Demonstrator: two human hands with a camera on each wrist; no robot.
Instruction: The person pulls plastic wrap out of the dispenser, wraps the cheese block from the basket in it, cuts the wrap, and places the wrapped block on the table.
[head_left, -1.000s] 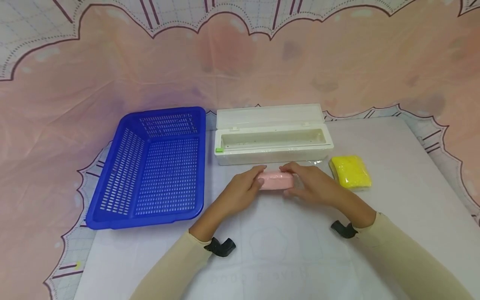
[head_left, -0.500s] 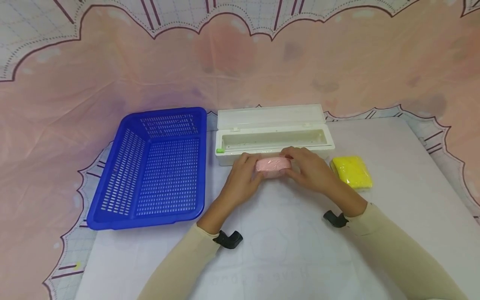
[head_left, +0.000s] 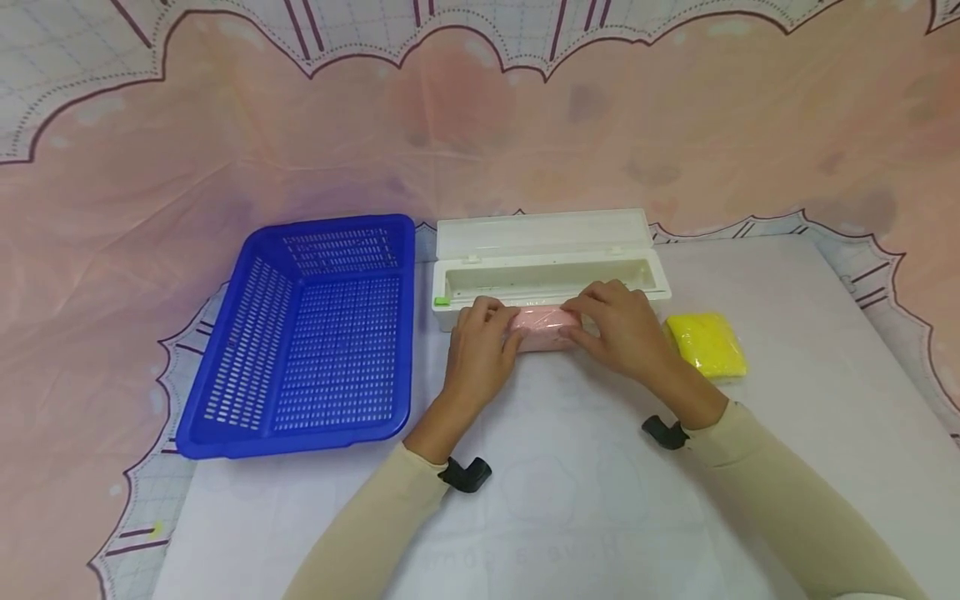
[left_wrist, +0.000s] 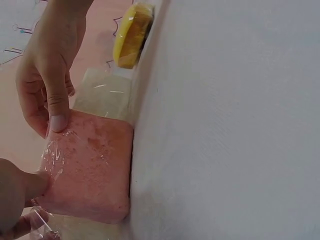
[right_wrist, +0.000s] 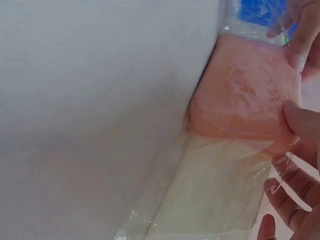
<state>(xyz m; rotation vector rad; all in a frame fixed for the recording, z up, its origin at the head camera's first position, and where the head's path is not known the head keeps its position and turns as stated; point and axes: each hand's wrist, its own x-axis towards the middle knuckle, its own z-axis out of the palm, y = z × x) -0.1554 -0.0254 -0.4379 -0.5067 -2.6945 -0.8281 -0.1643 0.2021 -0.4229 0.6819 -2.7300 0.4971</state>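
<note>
Yellow block (head_left: 708, 346) wrapped. Pink block (head_left: 543, 329), pinched by left hand (head_left: 480, 346) and right hand (head_left: 618, 332), film (left_wrist: 56, 157) on; loose ends seemingly left to tuck.

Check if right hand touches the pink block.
Touching. The left wrist view shows the right hand with its thumb tip against the face of the pink block, no gap between them.
</note>
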